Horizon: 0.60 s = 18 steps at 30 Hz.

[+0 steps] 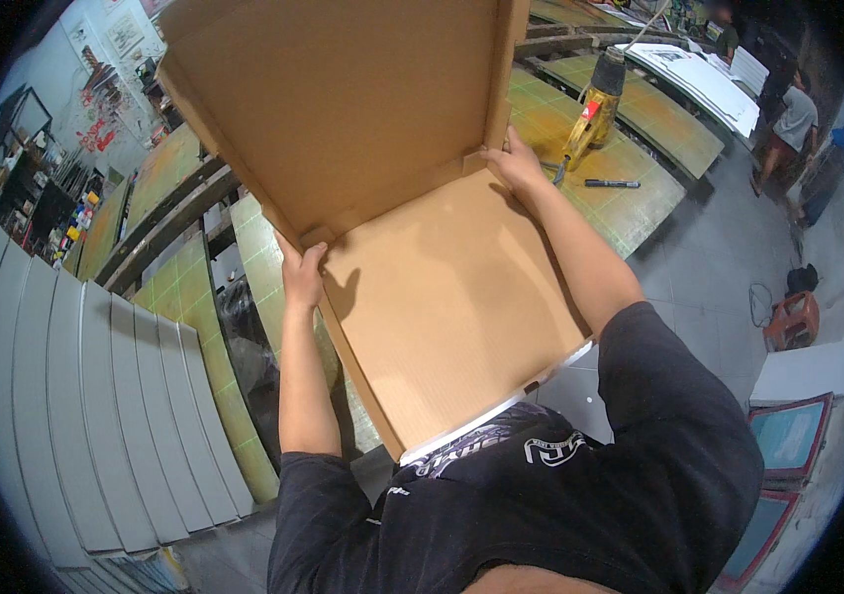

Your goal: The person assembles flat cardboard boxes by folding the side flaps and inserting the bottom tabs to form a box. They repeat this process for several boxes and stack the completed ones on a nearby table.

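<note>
Cardboard box (442, 297) seems light but creasable: hold by the sides, where your left hand (303, 272) and right hand (519, 168) clasp it.

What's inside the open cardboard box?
In the cardboard box, only its bare brown base shows, with shadows across it. The left hand and right hand hide small parts of the side edges near the raised lid.

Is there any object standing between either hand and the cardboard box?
Nothing visible does: the left hand and the right hand hold the open cardboard box directly, one on each side near the raised lid.
</note>
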Motion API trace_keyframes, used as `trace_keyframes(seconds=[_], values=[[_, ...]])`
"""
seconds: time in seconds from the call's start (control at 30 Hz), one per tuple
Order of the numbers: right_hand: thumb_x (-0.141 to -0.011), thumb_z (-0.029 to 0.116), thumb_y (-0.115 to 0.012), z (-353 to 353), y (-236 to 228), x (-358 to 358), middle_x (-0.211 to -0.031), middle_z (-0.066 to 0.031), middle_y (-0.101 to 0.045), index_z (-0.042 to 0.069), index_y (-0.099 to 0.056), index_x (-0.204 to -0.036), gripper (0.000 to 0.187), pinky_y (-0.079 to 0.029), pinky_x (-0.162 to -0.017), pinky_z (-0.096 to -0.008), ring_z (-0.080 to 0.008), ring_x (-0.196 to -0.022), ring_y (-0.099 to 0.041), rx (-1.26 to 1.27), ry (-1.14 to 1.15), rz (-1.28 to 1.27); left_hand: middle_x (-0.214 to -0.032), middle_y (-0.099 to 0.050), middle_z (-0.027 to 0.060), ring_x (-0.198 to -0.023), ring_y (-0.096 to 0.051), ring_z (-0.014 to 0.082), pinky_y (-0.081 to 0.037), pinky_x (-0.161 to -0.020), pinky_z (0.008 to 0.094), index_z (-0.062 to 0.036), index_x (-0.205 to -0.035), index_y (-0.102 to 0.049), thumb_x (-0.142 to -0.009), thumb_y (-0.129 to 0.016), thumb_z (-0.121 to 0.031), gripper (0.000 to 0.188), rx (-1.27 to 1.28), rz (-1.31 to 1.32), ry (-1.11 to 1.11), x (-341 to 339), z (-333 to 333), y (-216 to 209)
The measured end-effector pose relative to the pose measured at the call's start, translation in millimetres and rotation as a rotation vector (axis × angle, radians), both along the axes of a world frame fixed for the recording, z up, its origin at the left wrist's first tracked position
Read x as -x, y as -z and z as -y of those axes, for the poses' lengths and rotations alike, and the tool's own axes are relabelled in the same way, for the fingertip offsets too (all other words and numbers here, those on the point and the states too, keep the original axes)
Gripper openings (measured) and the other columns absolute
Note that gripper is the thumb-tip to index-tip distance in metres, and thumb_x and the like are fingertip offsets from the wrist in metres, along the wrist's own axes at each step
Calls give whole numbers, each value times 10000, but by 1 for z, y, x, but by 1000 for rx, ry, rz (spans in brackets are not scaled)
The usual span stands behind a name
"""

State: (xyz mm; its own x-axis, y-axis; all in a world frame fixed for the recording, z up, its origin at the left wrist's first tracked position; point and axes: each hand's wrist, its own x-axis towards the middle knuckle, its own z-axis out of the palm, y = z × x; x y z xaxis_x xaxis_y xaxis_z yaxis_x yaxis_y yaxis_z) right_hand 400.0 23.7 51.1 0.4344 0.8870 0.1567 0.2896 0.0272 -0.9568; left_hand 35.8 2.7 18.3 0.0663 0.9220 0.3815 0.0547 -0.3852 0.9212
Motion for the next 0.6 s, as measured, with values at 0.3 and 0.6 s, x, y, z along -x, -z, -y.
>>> trace_keyframes(seconds=[0.3, 0.6], values=[[-824, 335, -422, -2, 3, -50, -1081, -148, -580, 15, -455, -1222, 512, -378, -930, -417, -303, -993, -553, 6, -307, -301, -1374, -381, 209, -1304, -314, 301, -158, -1098, 382, 82, -1346, -311, -777, -79, -795, 1071, 411, 165, 110, 21, 15, -42], [-863, 643, -274, -16, -16, -97, -1180, -178, -568, 25, -464, -1267, 763, -398, -915, -443, -357, -1015, -559, 276, -844, -665, -1212, -530, 137, -1076, -511, 230, -393, -896, 403, -113, -1342, -389, -819, -318, -692, 784, 463, 53, 23, 8, 15, -69]])
